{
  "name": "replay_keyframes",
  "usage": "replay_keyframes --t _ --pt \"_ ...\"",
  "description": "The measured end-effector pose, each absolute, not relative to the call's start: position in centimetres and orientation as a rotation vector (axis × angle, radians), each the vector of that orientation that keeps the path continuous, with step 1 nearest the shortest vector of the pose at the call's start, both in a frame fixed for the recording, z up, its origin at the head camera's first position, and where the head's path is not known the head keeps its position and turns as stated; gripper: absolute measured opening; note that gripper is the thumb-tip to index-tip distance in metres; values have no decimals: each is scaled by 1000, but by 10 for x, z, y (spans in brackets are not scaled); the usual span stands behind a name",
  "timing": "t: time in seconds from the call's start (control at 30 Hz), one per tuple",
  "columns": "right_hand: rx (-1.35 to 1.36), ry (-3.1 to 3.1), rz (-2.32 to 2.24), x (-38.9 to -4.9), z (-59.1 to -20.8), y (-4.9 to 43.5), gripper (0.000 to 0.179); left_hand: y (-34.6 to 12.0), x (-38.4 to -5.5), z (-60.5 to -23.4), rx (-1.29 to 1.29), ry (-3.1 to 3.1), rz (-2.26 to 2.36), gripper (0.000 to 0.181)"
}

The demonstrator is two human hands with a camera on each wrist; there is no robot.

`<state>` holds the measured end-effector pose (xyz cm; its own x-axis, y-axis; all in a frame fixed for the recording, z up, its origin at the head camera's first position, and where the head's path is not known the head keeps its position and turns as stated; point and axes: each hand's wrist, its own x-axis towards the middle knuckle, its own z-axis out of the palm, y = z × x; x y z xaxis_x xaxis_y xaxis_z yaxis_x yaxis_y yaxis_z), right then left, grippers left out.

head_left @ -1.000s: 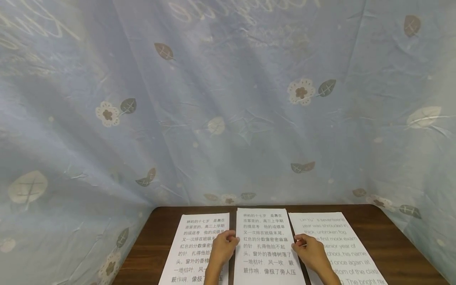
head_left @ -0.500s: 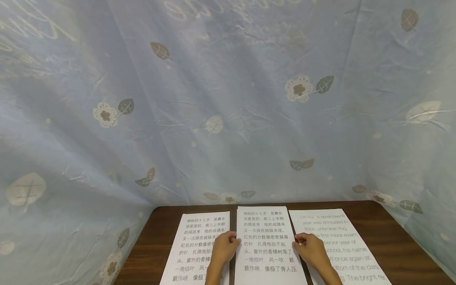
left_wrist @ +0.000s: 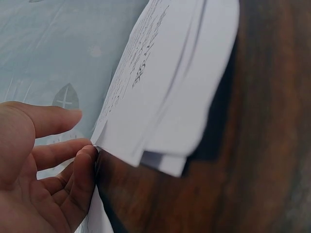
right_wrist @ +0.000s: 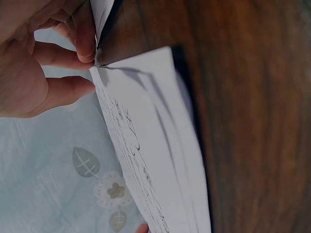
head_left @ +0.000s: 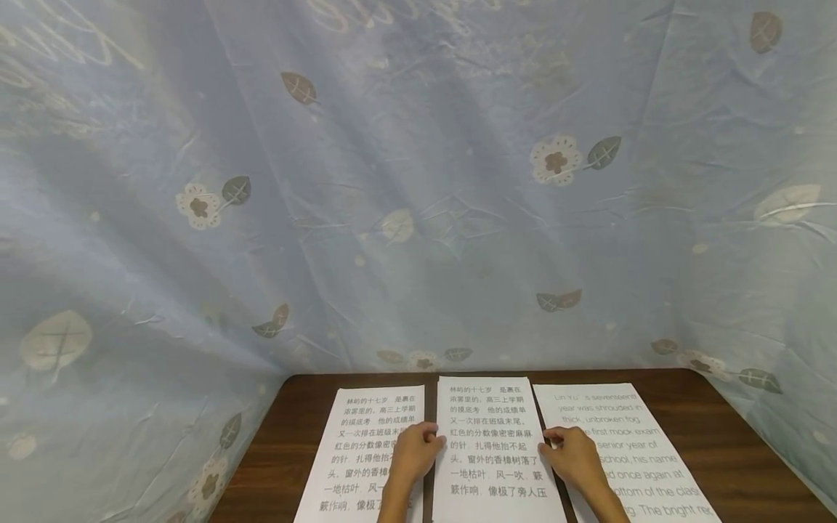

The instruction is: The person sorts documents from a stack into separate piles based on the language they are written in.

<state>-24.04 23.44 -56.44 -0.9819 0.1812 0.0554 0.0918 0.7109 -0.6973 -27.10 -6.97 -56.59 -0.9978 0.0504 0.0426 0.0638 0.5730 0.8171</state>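
Observation:
Three white printed paper stacks lie side by side on the table. On either long edge of the middle paper stack (head_left: 490, 436) is a hand. My left hand (head_left: 413, 452) holds its left edge with bent fingers, its forearm crossing the left paper stack (head_left: 362, 436). In the left wrist view the thumb stands apart from the fingertips (left_wrist: 87, 145), which meet the paper's edge. My right hand (head_left: 574, 457) holds the opposite edge, over the English-printed right paper stack (head_left: 654, 465). The right wrist view has its thumb close to the sheet and its fingertips (right_wrist: 87, 60) at the edge.
The dark brown wooden table (head_left: 275, 436) extends beyond the outer stacks on both sides. A pale blue cloth (head_left: 458, 218) with leaf and flower prints hangs behind and around it. Near corners of the paper curl slightly in the wrist views.
Both hands stay at the middle stack's edges. The whole head view shifts slightly; the right stack sits slightly farther back than a second ago.

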Motion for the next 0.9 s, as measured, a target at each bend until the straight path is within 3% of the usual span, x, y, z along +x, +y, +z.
replay_keyframes --t 0.9 --pt "-201 -2750 1233 -240 -560 236 28 -72 -269 -563 -107 -2723 -1497 37"
